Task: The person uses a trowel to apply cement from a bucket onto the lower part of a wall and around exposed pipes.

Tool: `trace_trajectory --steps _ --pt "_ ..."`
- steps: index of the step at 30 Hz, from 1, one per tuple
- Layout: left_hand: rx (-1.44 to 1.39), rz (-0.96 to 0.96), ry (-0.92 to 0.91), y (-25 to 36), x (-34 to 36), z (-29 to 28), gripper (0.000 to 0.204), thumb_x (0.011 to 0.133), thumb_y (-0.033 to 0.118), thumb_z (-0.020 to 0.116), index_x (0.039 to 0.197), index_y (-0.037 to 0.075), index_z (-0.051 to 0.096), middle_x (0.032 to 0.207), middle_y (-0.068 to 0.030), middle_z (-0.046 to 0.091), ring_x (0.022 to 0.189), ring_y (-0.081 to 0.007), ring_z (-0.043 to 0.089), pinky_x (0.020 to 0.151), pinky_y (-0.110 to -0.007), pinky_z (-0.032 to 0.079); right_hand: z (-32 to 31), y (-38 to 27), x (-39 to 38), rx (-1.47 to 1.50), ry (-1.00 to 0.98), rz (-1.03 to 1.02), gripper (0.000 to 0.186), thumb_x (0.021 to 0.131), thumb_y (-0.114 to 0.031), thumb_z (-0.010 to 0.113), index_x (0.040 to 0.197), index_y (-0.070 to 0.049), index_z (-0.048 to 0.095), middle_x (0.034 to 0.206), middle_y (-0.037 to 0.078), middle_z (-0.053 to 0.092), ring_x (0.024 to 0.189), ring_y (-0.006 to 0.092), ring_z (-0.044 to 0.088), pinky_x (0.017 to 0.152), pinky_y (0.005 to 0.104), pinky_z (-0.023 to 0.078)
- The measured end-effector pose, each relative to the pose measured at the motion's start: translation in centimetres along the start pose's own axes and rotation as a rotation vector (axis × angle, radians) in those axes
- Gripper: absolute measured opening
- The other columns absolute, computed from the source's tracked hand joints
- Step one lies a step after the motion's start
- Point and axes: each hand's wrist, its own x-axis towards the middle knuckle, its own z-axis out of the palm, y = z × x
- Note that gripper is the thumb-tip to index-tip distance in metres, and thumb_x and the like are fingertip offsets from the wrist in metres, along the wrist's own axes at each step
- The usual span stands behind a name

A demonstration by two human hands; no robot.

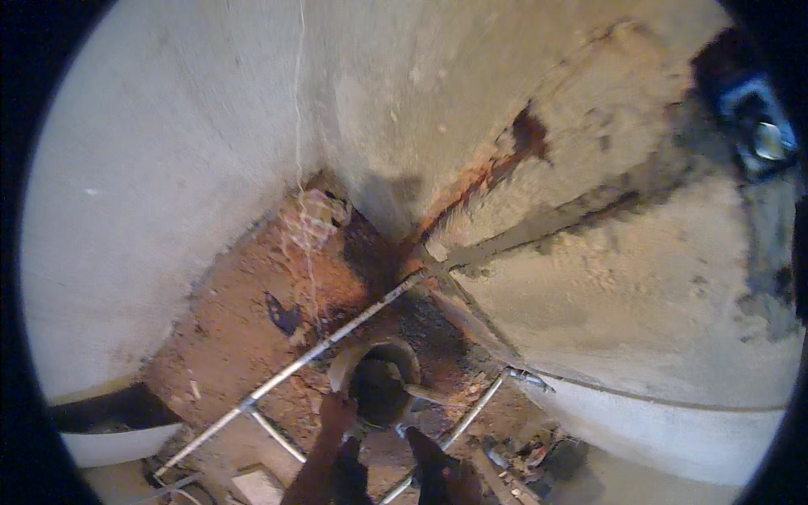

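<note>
"Grey stuff (376, 391) fills part of the round bucket (341, 369). Where does that stand?"

"Low in the middle, near the corner where the two walls meet, over reddish-brown earth (231, 316). A pale diagonal pipe (328, 341) passes just beyond it."

"And the grip?"

"The left hand (337, 412) grasps the bucket at its near left side, the forearm coming up from the lower edge."

"What about the right hand?"

"I can't make it out. Dark shapes blur together down there, so whether it's clenched or released, I cannot tell."

"Something pokes over the bucket's right rim."

"A light brown stick-like piece (429, 394), slanting outward. I can't say what it belongs to."

"Any more pipes?"

"A short branch (276, 433) joins the diagonal one from the near side, and a second pale pipe (473, 412) slants along to the right of the bucket."

"And on the right-hand wall (539, 290)?"

"Grey patching (551, 223) in a long band, leading toward a blue box (757, 126) high up at the far right."
</note>
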Motion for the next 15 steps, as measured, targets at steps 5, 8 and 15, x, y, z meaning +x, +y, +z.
trace_trajectory --steps 5,8,15 --pt "-0.266 0.188 0.272 6.0 -11.4 -15.6 0.032 0.075 0.031 0.065 0.073 -0.001 0.060 0.071 -0.0203 0.059 0.069 -0.0384 0.059 0.062 -0.047 0.047 -13.0 -14.3 4.6 0.040 0.152 -0.410 0.078 0.080 -0.047 0.061 0.130 0.007 0.034 0.128 0.036 0.038 0.119 0.0485 0.039 0.097 0.0522 0.035" --pt "-0.294 0.244 0.367 9.7 -17.5 -23.2 0.031 0.077 0.029 0.064 0.078 -0.002 0.060 0.075 -0.0207 0.058 0.069 -0.0386 0.058 0.062 -0.046 0.046 -15.4 -17.3 5.6 0.130 0.146 -0.596 0.080 0.077 -0.046 0.065 0.132 0.001 0.033 0.126 0.032 0.042 0.115 0.0469 0.044 0.095 0.0507 0.038" --pt "-0.202 0.342 0.612 12.4 -23.8 -31.6 0.031 0.082 0.024 0.062 0.099 -0.002 0.060 0.094 -0.0218 0.060 0.086 -0.0382 0.058 0.075 -0.043 0.047 -18.5 -21.6 0.0 0.128 -0.459 -0.551 0.070 0.080 -0.048 0.058 0.130 -0.004 0.037 0.107 0.030 0.057 0.102 0.0429 0.055 0.083 0.0493 0.046"
